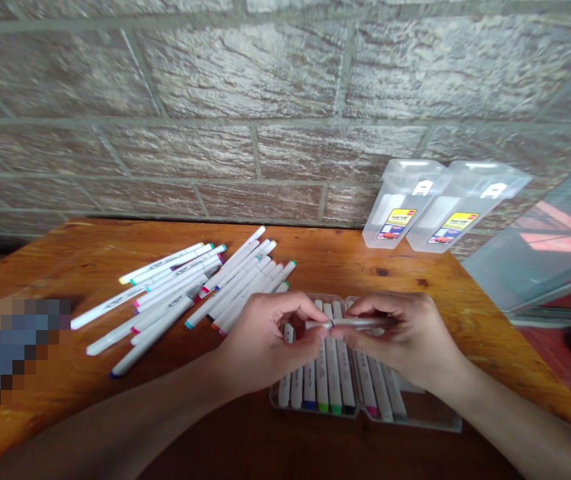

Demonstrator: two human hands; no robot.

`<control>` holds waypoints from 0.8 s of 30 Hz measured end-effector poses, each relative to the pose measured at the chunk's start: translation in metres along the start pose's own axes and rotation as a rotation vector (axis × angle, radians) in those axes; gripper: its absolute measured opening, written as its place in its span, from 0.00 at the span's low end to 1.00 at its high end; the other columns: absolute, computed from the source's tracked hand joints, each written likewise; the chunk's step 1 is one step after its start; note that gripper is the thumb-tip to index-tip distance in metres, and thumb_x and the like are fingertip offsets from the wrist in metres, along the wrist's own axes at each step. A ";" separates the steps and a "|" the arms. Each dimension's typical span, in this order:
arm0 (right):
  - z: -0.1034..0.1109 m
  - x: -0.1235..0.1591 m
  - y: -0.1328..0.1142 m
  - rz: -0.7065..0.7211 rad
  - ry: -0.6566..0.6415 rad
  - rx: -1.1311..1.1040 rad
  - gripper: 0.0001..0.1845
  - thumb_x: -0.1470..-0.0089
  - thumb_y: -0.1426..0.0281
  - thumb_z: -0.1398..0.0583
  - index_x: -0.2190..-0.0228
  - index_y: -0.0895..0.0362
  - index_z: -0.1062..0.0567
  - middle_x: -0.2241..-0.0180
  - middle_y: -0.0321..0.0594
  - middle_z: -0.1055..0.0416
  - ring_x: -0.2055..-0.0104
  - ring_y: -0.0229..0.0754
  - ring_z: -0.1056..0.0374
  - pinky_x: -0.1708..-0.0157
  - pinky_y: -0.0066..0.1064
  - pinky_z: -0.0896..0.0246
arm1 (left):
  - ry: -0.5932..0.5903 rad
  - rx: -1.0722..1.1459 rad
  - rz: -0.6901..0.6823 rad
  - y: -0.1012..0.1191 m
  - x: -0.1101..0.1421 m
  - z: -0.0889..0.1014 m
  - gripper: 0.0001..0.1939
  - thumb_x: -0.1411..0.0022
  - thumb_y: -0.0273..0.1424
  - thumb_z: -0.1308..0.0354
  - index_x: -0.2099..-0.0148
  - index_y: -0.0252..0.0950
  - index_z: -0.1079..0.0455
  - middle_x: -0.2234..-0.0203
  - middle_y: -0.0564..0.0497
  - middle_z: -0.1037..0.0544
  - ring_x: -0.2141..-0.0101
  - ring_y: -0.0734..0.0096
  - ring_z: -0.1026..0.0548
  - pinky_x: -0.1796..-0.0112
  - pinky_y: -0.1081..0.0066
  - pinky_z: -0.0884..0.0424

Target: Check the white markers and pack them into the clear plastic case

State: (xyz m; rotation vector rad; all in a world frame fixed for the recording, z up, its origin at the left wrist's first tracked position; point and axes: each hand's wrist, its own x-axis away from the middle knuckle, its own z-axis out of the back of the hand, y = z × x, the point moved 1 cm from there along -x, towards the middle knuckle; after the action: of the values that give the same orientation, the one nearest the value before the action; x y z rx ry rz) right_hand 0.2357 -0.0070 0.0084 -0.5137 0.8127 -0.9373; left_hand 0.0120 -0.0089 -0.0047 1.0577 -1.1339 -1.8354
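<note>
Both my hands hold one white marker [353, 323] level above two clear trays [430, 417] near the table's front. My left hand [265, 340] pinches the marker's left end, at the cap. My right hand [405, 333] is wrapped round its barrel. Under my hands the trays hold several white markers [333, 377] with coloured ends, lying side by side. A loose pile of several more white markers [190, 287] is spread on the wooden table [90, 260] to the left.
Two clear plastic lids [435, 203] with yellow labels lean against the brick wall [265, 100] at the back right. A glass pane [545, 247] stands beyond the table's right edge. A pixelated patch [10, 353] covers the left side.
</note>
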 end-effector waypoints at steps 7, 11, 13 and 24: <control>-0.001 0.000 0.001 -0.048 -0.025 -0.068 0.14 0.43 0.60 0.30 0.73 0.57 0.18 0.78 0.37 0.23 0.78 0.37 0.33 0.78 0.27 0.40 | 0.022 0.059 0.043 0.002 -0.003 0.001 0.04 0.36 0.28 0.37 0.60 0.34 0.21 0.71 0.49 0.19 0.71 0.73 0.25 0.70 0.74 0.31; -0.001 -0.002 0.001 -0.098 -0.048 -0.179 0.10 0.43 0.63 0.30 0.70 0.57 0.17 0.73 0.39 0.20 0.73 0.39 0.28 0.72 0.27 0.34 | 0.039 0.139 0.060 0.004 -0.006 0.002 0.03 0.35 0.27 0.36 0.60 0.35 0.21 0.71 0.51 0.19 0.71 0.74 0.25 0.70 0.75 0.32; -0.001 -0.003 0.000 -0.129 -0.047 -0.248 0.09 0.42 0.64 0.30 0.69 0.57 0.17 0.71 0.39 0.19 0.72 0.39 0.26 0.71 0.26 0.31 | 0.050 0.188 0.092 0.005 -0.007 0.004 0.03 0.36 0.28 0.35 0.60 0.35 0.21 0.72 0.52 0.20 0.73 0.75 0.25 0.71 0.76 0.32; 0.004 -0.009 -0.002 -0.242 -0.051 -0.565 0.05 0.43 0.67 0.30 0.65 0.56 0.16 0.76 0.36 0.21 0.75 0.34 0.28 0.74 0.22 0.33 | 0.083 0.435 0.139 0.001 -0.014 0.015 0.08 0.32 0.33 0.36 0.61 0.33 0.21 0.74 0.53 0.21 0.75 0.75 0.26 0.68 0.72 0.32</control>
State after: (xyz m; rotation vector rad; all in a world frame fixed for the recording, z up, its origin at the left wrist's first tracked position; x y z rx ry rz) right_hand 0.2350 0.0001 0.0161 -1.1422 0.9856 -0.9054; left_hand 0.0039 0.0085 0.0039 1.2456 -1.5576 -1.4556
